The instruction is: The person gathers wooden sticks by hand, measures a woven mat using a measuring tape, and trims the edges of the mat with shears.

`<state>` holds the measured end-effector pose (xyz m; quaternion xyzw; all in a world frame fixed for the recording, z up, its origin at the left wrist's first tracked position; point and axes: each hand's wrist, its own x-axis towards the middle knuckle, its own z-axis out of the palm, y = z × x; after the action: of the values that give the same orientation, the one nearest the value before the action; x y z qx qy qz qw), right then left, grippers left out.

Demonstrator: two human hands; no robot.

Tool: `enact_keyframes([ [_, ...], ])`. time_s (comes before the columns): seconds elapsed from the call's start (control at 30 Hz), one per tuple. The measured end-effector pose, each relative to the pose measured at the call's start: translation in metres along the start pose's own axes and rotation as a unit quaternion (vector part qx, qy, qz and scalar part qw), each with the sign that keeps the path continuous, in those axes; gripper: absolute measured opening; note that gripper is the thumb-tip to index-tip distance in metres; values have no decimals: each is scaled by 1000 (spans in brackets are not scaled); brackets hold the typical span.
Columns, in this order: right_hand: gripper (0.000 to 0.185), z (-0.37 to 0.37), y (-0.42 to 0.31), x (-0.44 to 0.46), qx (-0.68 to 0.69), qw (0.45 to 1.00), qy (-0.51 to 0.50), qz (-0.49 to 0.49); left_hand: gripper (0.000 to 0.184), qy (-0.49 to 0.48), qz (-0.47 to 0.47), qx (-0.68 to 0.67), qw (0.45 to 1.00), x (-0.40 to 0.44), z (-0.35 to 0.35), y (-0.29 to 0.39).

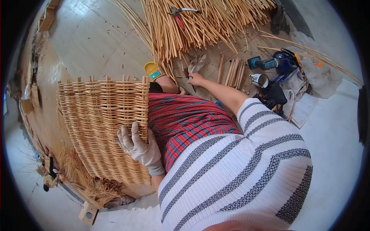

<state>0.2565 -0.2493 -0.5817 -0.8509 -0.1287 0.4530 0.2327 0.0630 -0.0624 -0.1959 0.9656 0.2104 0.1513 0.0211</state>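
Note:
My left hand (142, 148), in a pale glove, holds the side of a woven wicker basket (104, 123), its slightly spread fingers resting on the weave. The basket stands against the red plaid cloth (185, 119) over my lap. Stretched out to the floor, my right hand (195, 79) is bare, with its fingers closed round something small and partly hidden. A thin dark piece shows beside those fingers. Close by lies a crumpled glove (197, 63).
A large pile of cut canes (192, 27) carries red-handled pruners (179, 17). Short sticks (234, 73), a cordless drill (266, 62), a metal cup (260, 80) and plastic bags lie at the right. Another person (50, 181) is far off at lower left.

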Motion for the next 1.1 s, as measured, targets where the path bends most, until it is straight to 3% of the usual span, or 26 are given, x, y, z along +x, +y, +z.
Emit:
enact_keyframes([
  [0.07, 55, -20, 18, -24, 193, 980, 51, 6, 56, 9, 8, -2, 1000, 0, 3, -1],
  [0.1, 36, -30, 28, -41, 247, 963, 109, 1, 55, 20, 13, 0, 1000, 0, 6, 0],
  [0.13, 36, -45, 39, -59, 247, 962, 117, 13, 55, 16, 19, -12, 1000, 0, 5, 1],
  [0.2, 23, -65, 70, -87, 233, 923, 288, -103, 53, 28, 18, 9, 999, 1, 4, 4],
  [0.43, 22, -99, 184, -159, 110, 952, 283, 42, 50, 42, 38, 3, 998, 1, 5, 1],
  [0.5, 22, -97, 200, -159, -7, 975, 164, 148, 49, 49, 43, 4, 998, 0, 7, 0],
  [0.53, 22, -89, 203, -147, -7, 976, 160, 146, 49, 52, 49, 7, 997, -1, 6, -1],
  [0.6, 23, -75, 212, -122, -198, 939, 73, 272, 49, 47, 44, 11, 998, -1, 3, 0],
  [0.63, 23, -71, 212, -122, -198, 939, 73, 272, 49, 46, 40, 11, 998, 0, 3, 2],
  [0.7, 24, -76, 177, -126, -348, 895, 202, 192, 48, 46, 38, 11, 998, 1, 4, 4],
  [0.73, 24, -84, 164, -118, -348, 895, 206, 189, 48, 46, 33, 14, 998, 2, 3, 4],
  [0.8, 22, -113, 123, -90, -188, 953, 132, 195, 46, 63, 35, 33, 997, 1, 6, 1],
  [0.83, 22, -127, 101, -77, -191, 954, 137, 185, 46, 48, 27, 35, 998, 0, 5, 1],
  [0.9, 22, -149, 57, -55, -36, 961, 268, 59, 46, 30, 21, 31, 999, -1, 5, -1],
  [0.97, 27, -177, 17, -25, -8, 949, 308, -62, 46, 31, 18, 39, 999, -1, 5, -1],
  [1.1, 30, -197, -47, 57, -30, 899, 406, -160, 45, 17, 10, 67, 998, -2, 2, 2],
])
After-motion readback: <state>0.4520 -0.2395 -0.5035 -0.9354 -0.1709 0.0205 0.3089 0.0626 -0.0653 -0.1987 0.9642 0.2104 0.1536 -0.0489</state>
